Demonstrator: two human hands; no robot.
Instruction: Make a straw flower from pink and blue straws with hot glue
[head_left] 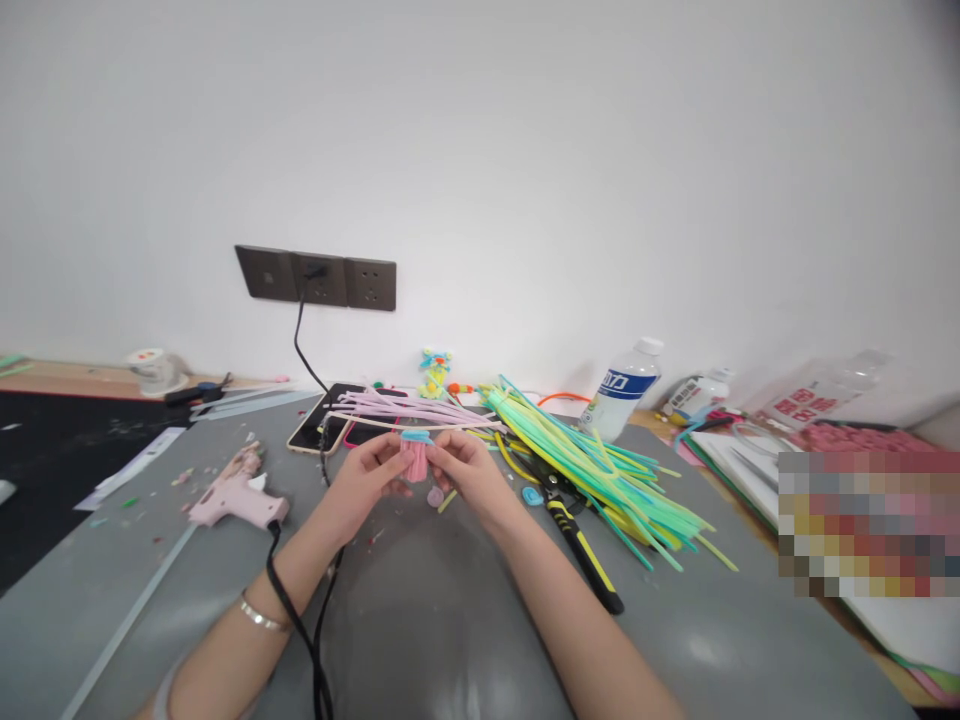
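Note:
Between my two hands, above the grey mat, is a small pink piece of bent pipe cleaners [415,464] with a light blue pipe cleaner strip [416,437] along its top. My left hand [375,468] pinches its left side, and my right hand [465,470] pinches its right side. The fingertips cover part of both edges. Just below lies a small lilac coil [435,496] on the mat. A bundle of lilac pipe cleaners [420,408] rests behind my hands, and a large green and yellow bundle of pipe cleaners [600,480] spreads to the right.
Left of my arms lies a pink glue gun [240,498], its black cord [300,620] running under my left forearm. Yellow-black pliers [581,550] and a blue coil [532,495] are at right. Phones [319,430], a bottle [621,390] and a small yellow figure [436,375] stand or lie behind.

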